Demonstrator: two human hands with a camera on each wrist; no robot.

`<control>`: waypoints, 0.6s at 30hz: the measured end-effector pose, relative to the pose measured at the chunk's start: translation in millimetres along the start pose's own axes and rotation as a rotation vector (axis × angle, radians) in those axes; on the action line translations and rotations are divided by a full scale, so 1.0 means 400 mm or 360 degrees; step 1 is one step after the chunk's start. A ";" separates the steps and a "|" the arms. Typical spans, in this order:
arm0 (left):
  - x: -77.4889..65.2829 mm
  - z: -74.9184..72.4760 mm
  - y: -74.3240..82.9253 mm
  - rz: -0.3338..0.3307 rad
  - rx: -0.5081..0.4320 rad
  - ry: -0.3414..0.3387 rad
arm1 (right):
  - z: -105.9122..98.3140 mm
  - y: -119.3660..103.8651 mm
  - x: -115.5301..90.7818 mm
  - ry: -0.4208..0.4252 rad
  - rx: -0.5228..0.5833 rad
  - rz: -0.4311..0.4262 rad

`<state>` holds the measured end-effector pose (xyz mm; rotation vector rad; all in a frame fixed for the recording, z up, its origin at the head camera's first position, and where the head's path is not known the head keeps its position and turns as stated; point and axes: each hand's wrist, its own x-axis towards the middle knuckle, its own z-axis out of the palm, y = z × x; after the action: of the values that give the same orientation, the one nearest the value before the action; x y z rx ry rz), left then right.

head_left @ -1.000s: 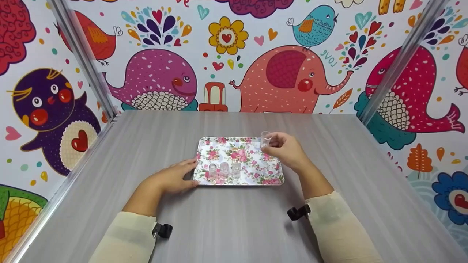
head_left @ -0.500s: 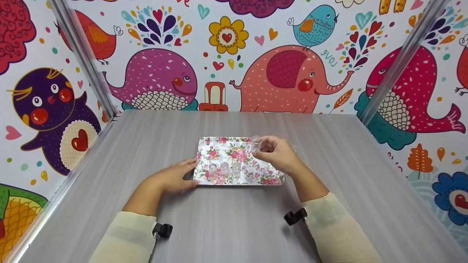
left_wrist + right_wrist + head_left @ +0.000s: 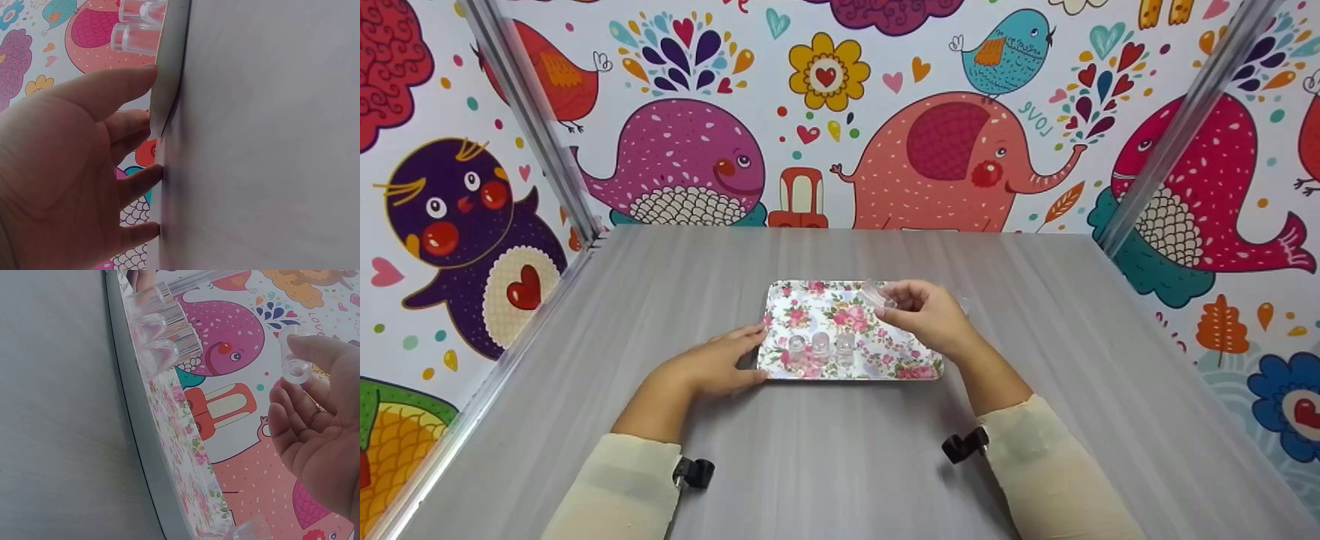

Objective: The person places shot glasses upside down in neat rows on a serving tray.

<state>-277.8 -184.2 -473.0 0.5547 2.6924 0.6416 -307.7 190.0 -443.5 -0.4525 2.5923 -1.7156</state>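
In the head view my right hand (image 3: 922,315) pinches a small clear shot glass (image 3: 874,292) between thumb and fingers over the back right of a floral tray (image 3: 877,360). The glass leans to the left; in the right wrist view the held shot glass (image 3: 296,368) shows a round end toward the camera. My left hand (image 3: 716,364) rests at the tray's left end, thumb at the front corner and fingers along the side. In the left wrist view the fingertips (image 3: 154,228) reach the table. Three shot glasses (image 3: 820,349) stand in a row on the tray's front left.
Another clear glass (image 3: 964,302) is partly hidden behind my right hand and shows at the bottom of the right wrist view. The tray lies on a grey wood-grain table (image 3: 825,457). Printed cartoon walls (image 3: 825,150) and metal posts (image 3: 529,112) enclose the table.
My right hand has moved left with the shot glass, farther over the tray. The glass has gone from upright to tilted left. My left hand and the three glasses stay put.
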 end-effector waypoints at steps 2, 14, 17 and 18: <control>0.001 0.000 -0.001 0.0002 -0.0001 -0.0001 | 0.001 0.001 -0.001 0.0017 -0.0016 -0.0003; 0.002 0.002 -0.002 0.0011 -0.0013 0.0002 | 0.018 0.013 -0.001 -0.0032 -0.0077 -0.0033; 0.001 0.001 -0.001 0.0018 -0.0018 0.0006 | 0.021 0.014 0.000 -0.0067 -0.0091 -0.0006; 0.001 0.001 -0.001 0.0020 -0.0018 0.0007 | 0.022 0.015 0.000 -0.0082 -0.0110 0.0000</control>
<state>-278.1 -184.3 -473.6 0.5687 2.6899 0.6623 -307.8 184.0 -452.5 -0.4915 2.6219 -1.5967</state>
